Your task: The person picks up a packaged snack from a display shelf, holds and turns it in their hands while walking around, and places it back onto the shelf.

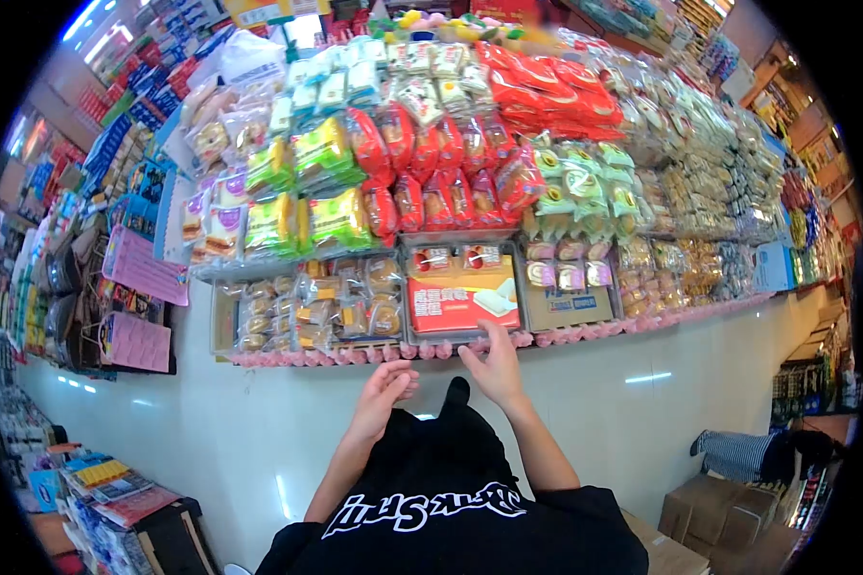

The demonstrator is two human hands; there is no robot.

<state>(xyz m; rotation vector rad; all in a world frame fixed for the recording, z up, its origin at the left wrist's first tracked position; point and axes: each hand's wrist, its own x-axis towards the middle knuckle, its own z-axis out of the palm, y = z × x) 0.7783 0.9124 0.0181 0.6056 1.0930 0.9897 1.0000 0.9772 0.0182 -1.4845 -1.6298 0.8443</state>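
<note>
My right hand (pixel 496 366) is at the front edge of the display, fingers apart and holding nothing. Its fingertips are near a grey bin (pixel 409 316) containing a red and orange printed box (pixel 446 305). Two small red and white packets (pixel 482 257) lie at the back of that bin. Lower and to the left, my left hand (pixel 387 395) hovers over the floor with loosely bent fingers and nothing visible in it. Wrapped round pastries (pixel 384 314) fill the bin beyond it. To the right, pink-topped packets (pixel 571 276) sit behind a brown cardboard piece (pixel 571 305).
Red bread packages (pixel 436 203), green and yellow packets (pixel 338 218) and pale green packets (pixel 582 182) are stacked behind the bins. Pink ruffled trim (pixel 355 355) runs along the front. Cardboard boxes (pixel 710 513) and a crouching person (pixel 767 454) are at lower right.
</note>
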